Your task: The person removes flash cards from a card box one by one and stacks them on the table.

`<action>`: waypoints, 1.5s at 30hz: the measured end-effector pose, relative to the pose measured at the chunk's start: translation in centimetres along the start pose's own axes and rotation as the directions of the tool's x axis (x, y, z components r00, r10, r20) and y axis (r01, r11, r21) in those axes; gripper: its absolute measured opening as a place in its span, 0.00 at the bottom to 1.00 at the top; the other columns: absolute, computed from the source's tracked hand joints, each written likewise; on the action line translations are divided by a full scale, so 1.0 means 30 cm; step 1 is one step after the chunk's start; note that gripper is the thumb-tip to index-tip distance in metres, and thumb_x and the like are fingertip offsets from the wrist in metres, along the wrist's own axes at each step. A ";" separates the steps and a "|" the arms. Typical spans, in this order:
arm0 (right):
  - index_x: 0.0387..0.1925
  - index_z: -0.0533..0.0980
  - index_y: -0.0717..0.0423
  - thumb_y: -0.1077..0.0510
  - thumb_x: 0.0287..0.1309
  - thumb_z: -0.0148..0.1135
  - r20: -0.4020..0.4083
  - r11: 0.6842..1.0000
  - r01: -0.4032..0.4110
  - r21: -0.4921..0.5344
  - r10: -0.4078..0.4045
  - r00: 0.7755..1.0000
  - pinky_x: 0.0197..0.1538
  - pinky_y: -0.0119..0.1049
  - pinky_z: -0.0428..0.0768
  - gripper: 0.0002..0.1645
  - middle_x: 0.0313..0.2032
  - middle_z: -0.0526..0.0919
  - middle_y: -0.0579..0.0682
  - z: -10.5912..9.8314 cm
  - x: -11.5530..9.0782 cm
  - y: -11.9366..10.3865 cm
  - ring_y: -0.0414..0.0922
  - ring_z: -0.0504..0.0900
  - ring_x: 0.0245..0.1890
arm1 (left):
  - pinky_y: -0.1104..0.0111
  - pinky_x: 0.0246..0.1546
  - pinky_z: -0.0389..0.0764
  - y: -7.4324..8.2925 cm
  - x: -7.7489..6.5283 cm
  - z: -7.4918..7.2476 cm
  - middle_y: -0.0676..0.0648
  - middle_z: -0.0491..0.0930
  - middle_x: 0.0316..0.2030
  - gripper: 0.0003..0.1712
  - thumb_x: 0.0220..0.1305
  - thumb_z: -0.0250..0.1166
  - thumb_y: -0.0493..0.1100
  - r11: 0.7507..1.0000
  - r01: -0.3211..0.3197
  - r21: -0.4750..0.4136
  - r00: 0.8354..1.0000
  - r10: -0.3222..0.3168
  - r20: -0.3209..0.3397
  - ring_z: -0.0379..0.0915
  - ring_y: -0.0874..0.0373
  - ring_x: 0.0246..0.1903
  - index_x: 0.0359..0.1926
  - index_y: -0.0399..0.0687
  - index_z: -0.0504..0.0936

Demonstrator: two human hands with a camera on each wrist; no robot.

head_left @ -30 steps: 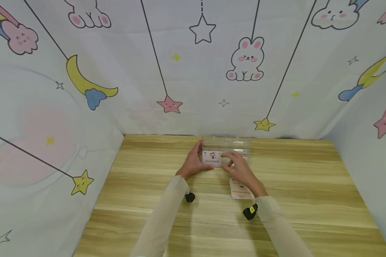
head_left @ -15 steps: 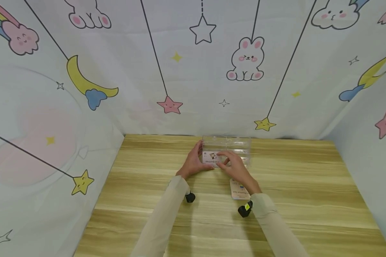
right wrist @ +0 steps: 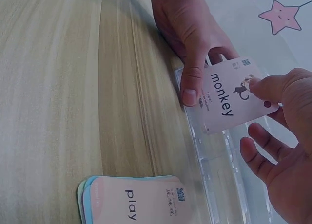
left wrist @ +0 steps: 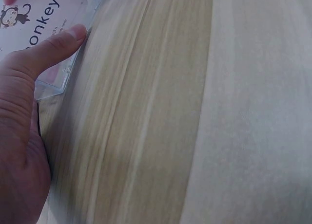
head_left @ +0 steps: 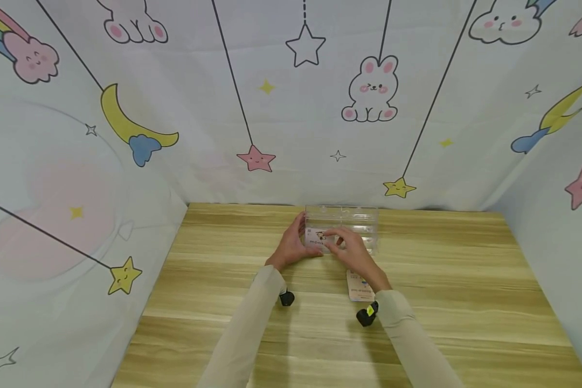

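A clear plastic box (head_left: 359, 217) with compartments stands at the table's back edge. Its left side is held by my left hand (head_left: 290, 247), the thumb (left wrist: 58, 45) lying along the front edge. Over the front left of the box lies a white flash card (right wrist: 219, 104) printed "monkey" with a small monkey picture. My right hand (head_left: 355, 254) pinches this card at its right end, thumb (right wrist: 273, 86) on the printed face and index finger behind; the other fingers curl loosely below. In the head view the right fingers cover part of the word.
A stack of flash cards (right wrist: 146, 199), the top one reading "play", lies on the wooden table (head_left: 441, 302) just in front of the box, partly under my right wrist. Behind the table hangs a white cloth (head_left: 291, 118) with cartoon prints.
My right hand has moved a little left, from the card's right edge further over its face, covering more of the word. The left hand and the box stay in place.
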State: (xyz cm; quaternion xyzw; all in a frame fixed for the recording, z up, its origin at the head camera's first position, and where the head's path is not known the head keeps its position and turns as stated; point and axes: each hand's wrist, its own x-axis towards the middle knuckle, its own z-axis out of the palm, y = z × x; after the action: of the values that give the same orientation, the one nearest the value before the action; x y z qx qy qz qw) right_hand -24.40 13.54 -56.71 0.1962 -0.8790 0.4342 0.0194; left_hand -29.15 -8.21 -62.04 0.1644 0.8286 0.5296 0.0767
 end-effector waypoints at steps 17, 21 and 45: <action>0.56 0.82 0.58 0.65 0.64 0.71 -0.079 0.999 0.046 0.012 -0.045 0.996 0.38 0.39 0.86 0.19 0.54 0.83 0.55 -0.070 -0.005 -0.042 0.50 0.81 0.44 | 0.73 0.73 0.62 0.003 0.006 0.000 0.41 0.57 0.78 0.76 0.44 0.88 0.43 1.000 0.020 0.023 1.000 -0.020 0.006 0.55 0.53 0.76 0.83 0.48 0.44; 0.58 0.81 0.58 0.65 0.65 0.71 -0.080 1.000 0.015 0.017 -0.014 0.997 0.41 0.40 0.88 0.20 0.56 0.82 0.57 -0.098 -0.026 -0.044 0.52 0.83 0.45 | 0.72 0.74 0.62 0.001 0.009 0.002 0.41 0.57 0.78 0.77 0.43 0.89 0.44 0.999 0.025 0.037 1.000 -0.025 0.000 0.55 0.53 0.76 0.83 0.47 0.44; 0.59 0.80 0.63 0.67 0.60 0.74 -0.013 0.992 -0.124 0.015 0.125 0.992 0.38 0.32 0.88 0.25 0.54 0.82 0.61 -0.211 -0.268 0.040 0.47 0.86 0.37 | 0.70 0.74 0.62 0.009 0.000 -0.002 0.42 0.53 0.80 0.77 0.44 0.88 0.44 0.999 0.035 0.025 0.999 -0.036 0.010 0.53 0.53 0.77 0.84 0.47 0.42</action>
State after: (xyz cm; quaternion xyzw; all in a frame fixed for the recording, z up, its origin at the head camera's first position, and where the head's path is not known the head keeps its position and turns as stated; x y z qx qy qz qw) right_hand -18.28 21.72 -55.32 0.1381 -0.8862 0.4423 -0.0030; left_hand -29.12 -8.17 -61.78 0.1532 0.8375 0.5171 0.0882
